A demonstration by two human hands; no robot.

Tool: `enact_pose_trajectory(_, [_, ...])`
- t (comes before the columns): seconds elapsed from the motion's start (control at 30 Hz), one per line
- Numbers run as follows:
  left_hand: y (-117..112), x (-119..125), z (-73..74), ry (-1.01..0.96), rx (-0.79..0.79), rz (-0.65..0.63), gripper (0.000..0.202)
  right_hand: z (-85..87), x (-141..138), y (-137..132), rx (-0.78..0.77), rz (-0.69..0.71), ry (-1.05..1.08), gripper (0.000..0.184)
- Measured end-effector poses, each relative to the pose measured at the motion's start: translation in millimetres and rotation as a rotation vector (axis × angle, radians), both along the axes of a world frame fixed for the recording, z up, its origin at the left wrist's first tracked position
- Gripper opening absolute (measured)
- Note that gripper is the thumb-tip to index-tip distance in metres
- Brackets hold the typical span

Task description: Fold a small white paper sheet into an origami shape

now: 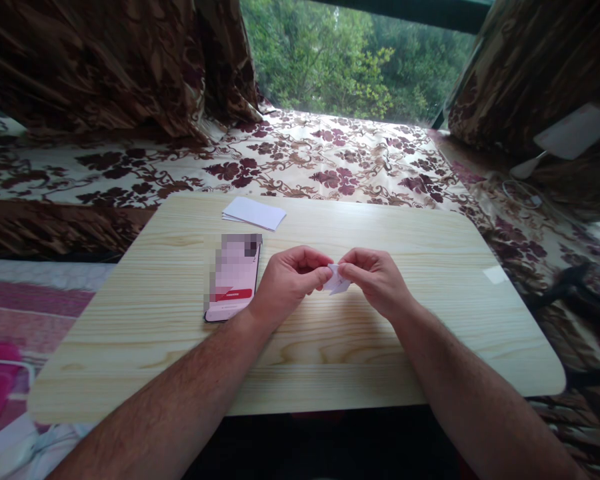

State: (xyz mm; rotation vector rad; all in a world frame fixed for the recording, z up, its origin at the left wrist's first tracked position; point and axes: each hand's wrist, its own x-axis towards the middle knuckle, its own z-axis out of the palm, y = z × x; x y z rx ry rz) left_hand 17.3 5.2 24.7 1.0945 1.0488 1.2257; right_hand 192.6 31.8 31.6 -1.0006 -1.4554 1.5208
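Observation:
Between my two hands, over the middle of the table, is a small folded piece of white paper (337, 280). My left hand (296, 275) pinches its left edge between thumb and fingers. On the opposite edge, my right hand (373, 275) grips it in the same way. Fingertips cover part of the paper, so its full folded shape is hidden. Left of my left hand lies a phone (235, 283), its lit screen partly pixelated with a red bar near the bottom. Behind the phone rests a small stack of white paper sheets (255, 213).
The pale wood-grain table (325, 380) has rounded corners. A small white paper scrap (495, 275) lies near its right edge. Beyond are a flowered cloth (330, 153), curtains (105, 60) and a window. A white lamp (577, 131) stands at the right, its cable beside it.

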Motion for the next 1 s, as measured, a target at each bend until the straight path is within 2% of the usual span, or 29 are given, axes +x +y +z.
enact_pose_trajectory(0.13, [-0.5, 0.4, 0.7, 0.008, 0.017, 0.009, 0.018, 0.5, 0.3, 0.1, -0.017, 0.033, 0.004, 0.013])
enact_pose_trajectory(0.7, [-2.9, 1.6, 3.7, 0.110, 0.058, 0.088, 0.015, 1.7, -4.5, -6.3, 0.125, -0.039, -0.118, 0.013])
enact_pose_trajectory(1.0, [-4.6, 2.6, 6.0, 0.125, 0.052, 0.111, 0.015, 1.0, -6.7, -8.0, 0.150, -0.068, -0.125, 0.015])
